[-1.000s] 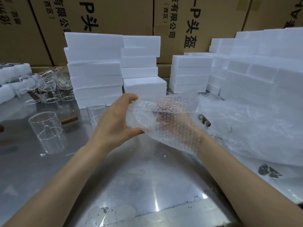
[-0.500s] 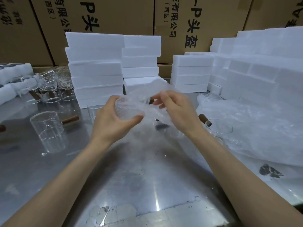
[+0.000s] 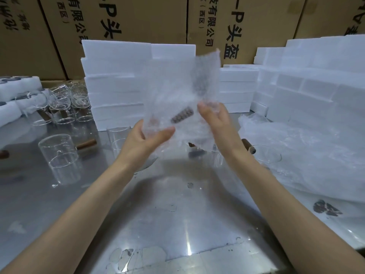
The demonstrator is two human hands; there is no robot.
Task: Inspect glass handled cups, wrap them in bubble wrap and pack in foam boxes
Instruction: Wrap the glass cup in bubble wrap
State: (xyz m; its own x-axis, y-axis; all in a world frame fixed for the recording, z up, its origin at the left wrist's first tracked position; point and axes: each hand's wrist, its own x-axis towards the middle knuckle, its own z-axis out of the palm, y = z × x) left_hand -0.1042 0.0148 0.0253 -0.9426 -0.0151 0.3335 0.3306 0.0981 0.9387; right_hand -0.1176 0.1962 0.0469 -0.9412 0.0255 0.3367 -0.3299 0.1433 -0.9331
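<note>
Both hands are raised above the shiny metal bench, with a glass cup wrapped in a translucent bubble wrap sheet held between them. The left hand sits under the lower left of the bundle, its thumb pressed against the front of the wrap and its fingers curled behind it, so it grips the wrapped cup from below. The right hand is at the bundle's right side, palm turned inward with fingers fairly straight and lying against the wrap; whether any of them pinch the sheet cannot be told. The cup's dark wooden handle shows through the bubbles between the two hands, tilted up to the right. A loose flap of the sheet stands upright above the right hand.

On the bench to the left stands a bare clear glass cup with a brown wooden handle, well apart from the hands, and further back a cluster of similar glass cups. Behind the hands are stacks of white foam boxes, with more at the right. A heap of loose bubble wrap lies on the right side of the bench, and brown printed cardboard cartons line the back.
</note>
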